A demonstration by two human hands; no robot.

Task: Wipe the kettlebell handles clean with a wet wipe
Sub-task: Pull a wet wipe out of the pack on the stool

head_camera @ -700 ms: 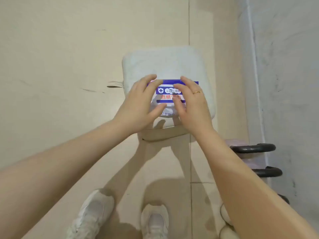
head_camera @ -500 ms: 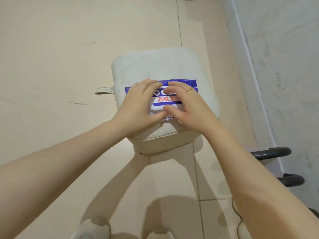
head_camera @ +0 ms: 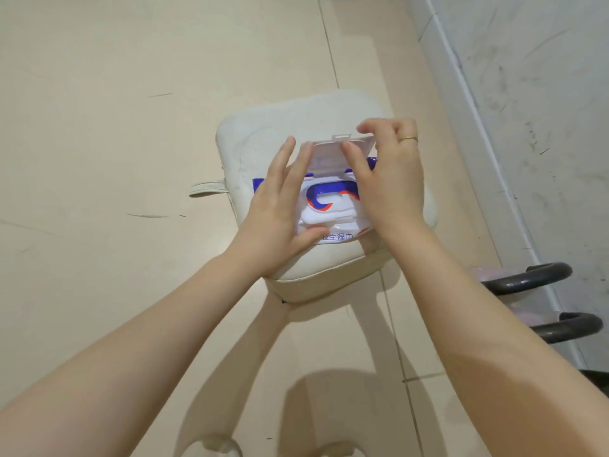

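The left hand [head_camera: 275,219] lies flat, fingers straight, pinning the wet-wipe pack [head_camera: 329,209] on the stool [head_camera: 263,133] so the right hand [head_camera: 389,179] can pinch its lid [head_camera: 333,153] open; kettlebell handles [head_camera: 527,278] wait untouched by the wall.

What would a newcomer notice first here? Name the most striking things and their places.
At the centre, a blue and white wet wipe pack lies on a cream cushioned stool. The right hand pinches its white flip lid open while the left hand rests flat on the pack. At the right, two dark kettlebell handles stand by the wall.
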